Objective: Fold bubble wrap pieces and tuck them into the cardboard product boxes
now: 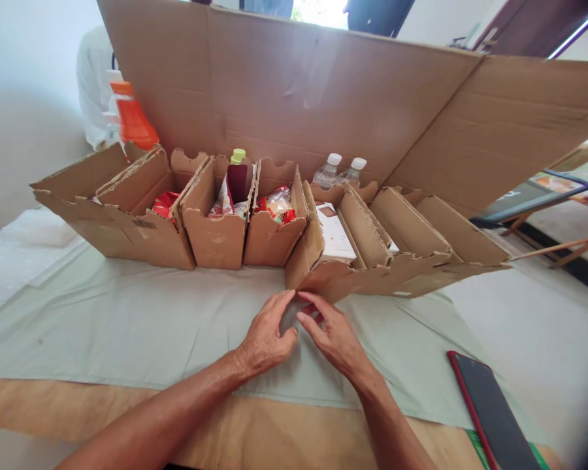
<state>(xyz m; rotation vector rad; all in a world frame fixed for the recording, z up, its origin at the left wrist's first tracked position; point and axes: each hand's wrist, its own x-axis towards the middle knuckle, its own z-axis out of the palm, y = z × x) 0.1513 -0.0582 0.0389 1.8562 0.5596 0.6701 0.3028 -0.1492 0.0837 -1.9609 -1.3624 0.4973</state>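
Note:
My left hand rests low over the green cloth, fingers stretched forward and thumb apart. Facing it, my right hand is held with its fingers loosely curved and spread. The fingertips of both hands come close together, with nothing between them that I can see. Just beyond them is the front corner of a cardboard box holding a white carton; whether the fingertips touch it I cannot tell. Left of that, another cardboard box contains a red and clear snack packet.
More cardboard boxes stand in a row, one with a red packet. Behind them rises a tall cardboard panel. Two clear bottles and an orange bottle stand at the back. A red-edged phone lies at the right.

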